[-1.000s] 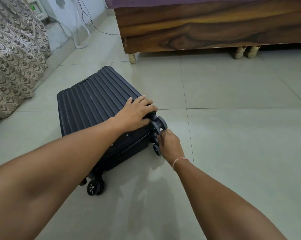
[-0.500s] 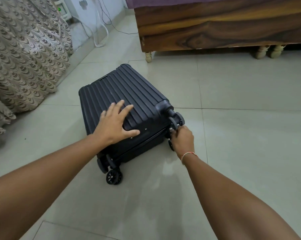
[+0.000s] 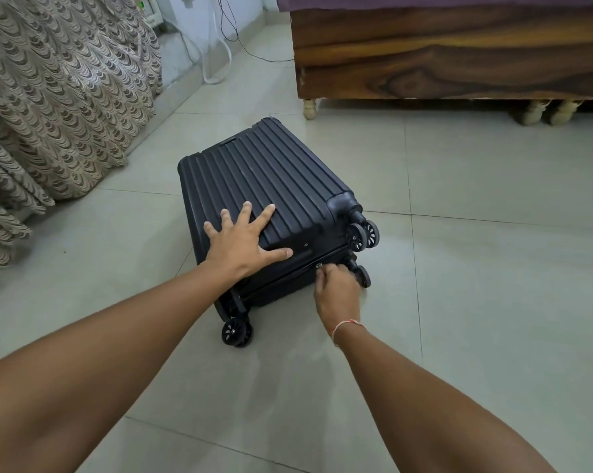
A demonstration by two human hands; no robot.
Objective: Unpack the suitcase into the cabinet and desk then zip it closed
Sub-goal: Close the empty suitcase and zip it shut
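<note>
Right hand shifted from wheel to zipper seam, pinching pull | left hand flat, fingers spread, on suitcase

The right hand covers the spot on the suitcase where its fingers curl, at about 5 o'clock of the case, so what they pinch cannot be told. The bed at 1 o'clock is cut by the top and right edges. The curtain at 10 o'clock runs past the left edge.
</note>
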